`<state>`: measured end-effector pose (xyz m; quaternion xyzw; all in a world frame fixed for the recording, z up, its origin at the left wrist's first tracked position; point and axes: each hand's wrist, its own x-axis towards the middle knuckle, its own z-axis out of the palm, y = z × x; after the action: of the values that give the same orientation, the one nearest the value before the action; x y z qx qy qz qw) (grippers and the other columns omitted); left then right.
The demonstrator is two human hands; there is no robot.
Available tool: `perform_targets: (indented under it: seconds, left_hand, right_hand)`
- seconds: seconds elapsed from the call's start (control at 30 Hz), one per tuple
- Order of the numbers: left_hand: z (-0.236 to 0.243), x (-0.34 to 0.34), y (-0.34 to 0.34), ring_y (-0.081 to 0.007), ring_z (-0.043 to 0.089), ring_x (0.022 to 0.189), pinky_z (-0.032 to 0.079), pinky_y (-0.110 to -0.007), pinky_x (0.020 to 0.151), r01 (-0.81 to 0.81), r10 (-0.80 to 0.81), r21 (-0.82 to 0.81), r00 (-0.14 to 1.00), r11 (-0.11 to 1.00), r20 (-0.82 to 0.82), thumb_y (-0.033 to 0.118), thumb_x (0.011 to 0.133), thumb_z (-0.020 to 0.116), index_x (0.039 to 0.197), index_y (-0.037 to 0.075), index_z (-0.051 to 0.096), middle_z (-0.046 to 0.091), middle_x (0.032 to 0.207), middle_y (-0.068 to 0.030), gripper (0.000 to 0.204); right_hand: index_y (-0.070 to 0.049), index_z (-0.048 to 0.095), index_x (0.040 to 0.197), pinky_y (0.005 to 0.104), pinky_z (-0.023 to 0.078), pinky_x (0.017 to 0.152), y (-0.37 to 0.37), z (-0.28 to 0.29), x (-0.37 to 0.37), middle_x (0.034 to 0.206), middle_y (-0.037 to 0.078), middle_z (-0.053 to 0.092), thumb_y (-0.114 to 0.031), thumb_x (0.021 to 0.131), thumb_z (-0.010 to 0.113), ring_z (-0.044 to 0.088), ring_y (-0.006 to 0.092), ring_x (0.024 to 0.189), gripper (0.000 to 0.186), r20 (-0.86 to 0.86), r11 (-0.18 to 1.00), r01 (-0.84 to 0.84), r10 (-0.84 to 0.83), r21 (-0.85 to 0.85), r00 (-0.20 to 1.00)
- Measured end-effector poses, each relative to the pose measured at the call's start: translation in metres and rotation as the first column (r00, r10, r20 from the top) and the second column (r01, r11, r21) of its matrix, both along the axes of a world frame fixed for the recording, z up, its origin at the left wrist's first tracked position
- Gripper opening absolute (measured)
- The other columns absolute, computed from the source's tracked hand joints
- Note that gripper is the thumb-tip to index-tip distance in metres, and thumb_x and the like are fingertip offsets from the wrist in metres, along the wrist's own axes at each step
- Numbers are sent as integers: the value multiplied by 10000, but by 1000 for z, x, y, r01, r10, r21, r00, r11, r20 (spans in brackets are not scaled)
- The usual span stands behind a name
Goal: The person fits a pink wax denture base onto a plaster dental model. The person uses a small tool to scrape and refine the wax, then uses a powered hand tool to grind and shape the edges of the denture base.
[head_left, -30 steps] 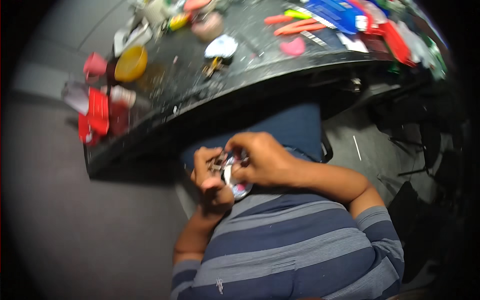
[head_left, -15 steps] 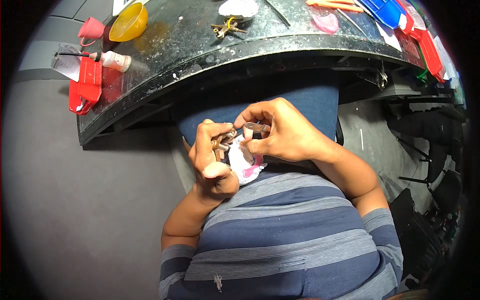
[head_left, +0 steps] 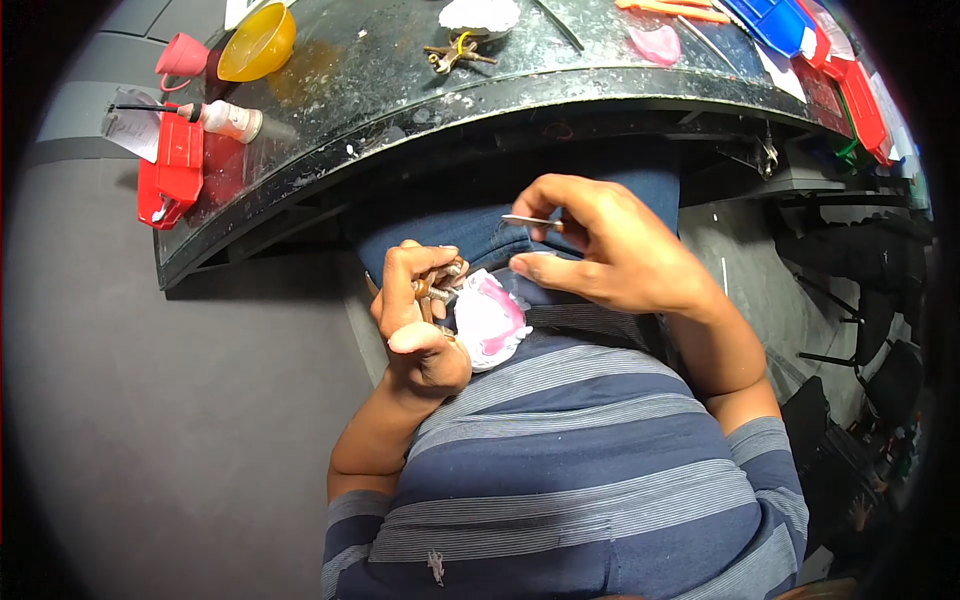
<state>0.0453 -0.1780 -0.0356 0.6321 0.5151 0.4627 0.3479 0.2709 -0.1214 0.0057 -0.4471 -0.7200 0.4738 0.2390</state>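
- Right hand (head_left: 625, 245) has drawn up and away from the dental cast (head_left: 472, 322) over the last half second, baring more of the pink wax (head_left: 513, 308) along its arch.
- Its curled fingers hold a small metal-bladed tool (head_left: 527, 221), the thumb standing off from the index finger; the blade is clear of the cast.
- Left hand (head_left: 410, 315) has its fingers closed around a brass articulator (head_left: 432, 291) (only bits of metal show between them), its thumb stretched aside.
- White and toothed, the cast sits beside that palm, over the lap, beyond the table's front edge; how it is attached cannot be told.
- On the black table (head_left: 335, 100), a second articulator (head_left: 450, 60) lies near the front edge.
- Toward the table's left corner are a yellow bowl (head_left: 258, 45), a white bottle (head_left: 232, 121) and a red bin (head_left: 172, 168).
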Motion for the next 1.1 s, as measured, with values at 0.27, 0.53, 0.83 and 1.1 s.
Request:
perform_targets:
  seconds: [0.27, 0.53, 0.83, 1.1]
  left_hand:
    - [4, -17, 15, -183, 627, 756, 503, -266, 639, -117, 89, 85, 956, 989, 278, 885, 887, 131, 1111, -10, 540, 586, 943, -103, 1009]
    - [18, -15, 29, -269, 664, 808, 574, -385, 698, -141, 43, 62, 640, 988, 767, 821, 957, 205, 1124, 20, 533, 581, 913, -137, 882]
    - [13, -16, 33, -281, 648, 840, 556, -405, 669, -53, 86, -69, 487, 996, 869, 721, 1030, 271, 1077, 12, 582, 650, 925, -156, 775]
    - [16, -15, 33, -282, 669, 821, 576, -417, 732, -101, 13, 64, 620, 993, 784, 694, 1045, 252, 1074, 9, 591, 667, 961, -161, 765]
  right_hand:
    - [26, 664, 992, 432, 522, 749, -9, 8, 21, 929, 160, 641, -179, 965, 690, 656, 358, 866, 208, 37, 947, -67, 58, 315, 998]
    - [-68, 698, 953, 421, 483, 611, -26, 25, 4, 767, 83, 597, -171, 871, 766, 611, 300, 681, 148, 86, 868, -99, 65, 486, 994]
    - [-69, 687, 955, 400, 492, 532, -33, 33, -8, 694, 61, 584, -253, 896, 737, 648, 256, 625, 200, 199, 802, -140, 27, 580, 980]
    - [-5, 649, 849, 400, 530, 523, -25, 45, -3, 667, 116, 650, -185, 910, 682, 688, 298, 592, 193, 366, 825, -313, 140, 471, 920]
